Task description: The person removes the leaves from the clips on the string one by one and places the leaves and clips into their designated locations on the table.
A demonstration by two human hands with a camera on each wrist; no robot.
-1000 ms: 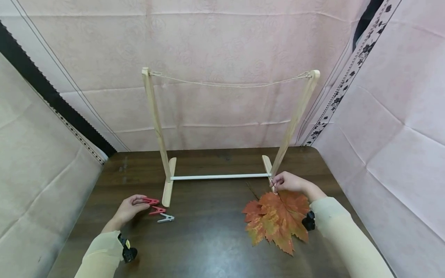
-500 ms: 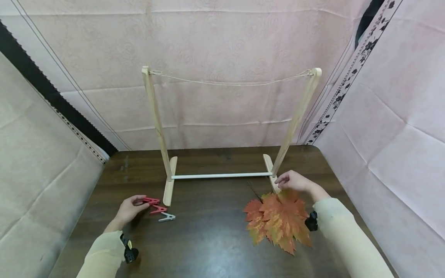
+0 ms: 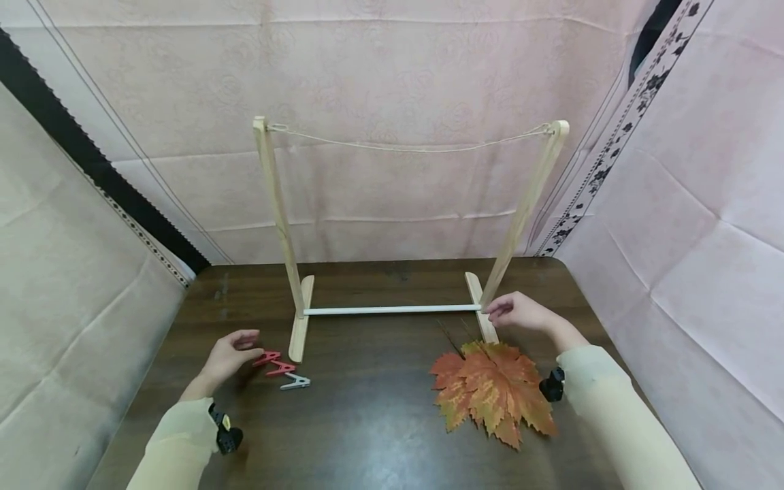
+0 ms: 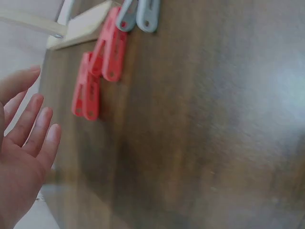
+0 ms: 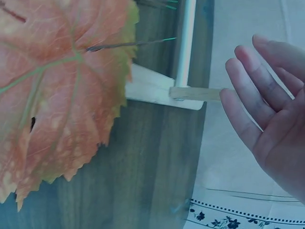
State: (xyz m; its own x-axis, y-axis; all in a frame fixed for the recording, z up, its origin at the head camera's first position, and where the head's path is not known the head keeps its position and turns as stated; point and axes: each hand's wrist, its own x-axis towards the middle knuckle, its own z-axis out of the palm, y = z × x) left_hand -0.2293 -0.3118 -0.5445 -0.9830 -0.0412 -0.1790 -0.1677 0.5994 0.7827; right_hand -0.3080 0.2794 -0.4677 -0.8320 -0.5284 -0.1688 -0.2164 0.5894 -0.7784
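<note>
Two red clothespins, the nearer one (image 3: pixel 267 357) beside the other (image 3: pixel 282 368), lie on the table with a pale grey clothespin (image 3: pixel 296 382) in a slanting row. My left hand (image 3: pixel 229 357) hovers just left of them, and the left wrist view shows its fingers (image 4: pixel 35 131) spread and holding nothing. On the right, orange-red maple-like leaves (image 3: pixel 493 391) overlap in a pile, their thin dark stems pointing away from me. Beyond the pile my right hand (image 3: pixel 523 316) is close to the stand's right foot. Its fingers (image 5: pixel 252 90) are loose and hold nothing in the right wrist view.
A wooden stand with a left post (image 3: pixel 278 218) and right post (image 3: pixel 527 211) rises at the back. A slack string (image 3: pixel 404 150) joins the tops, a white rod (image 3: pixel 392 309) the bases. Pale cloth (image 3: pixel 392 82) walls the brown table (image 3: pixel 367 422) on three sides.
My left hand has let go of the nearest red clothespin and lifted slightly. My right hand has released a leaf stem and moved a little away, leaving that leaf on the pile.
</note>
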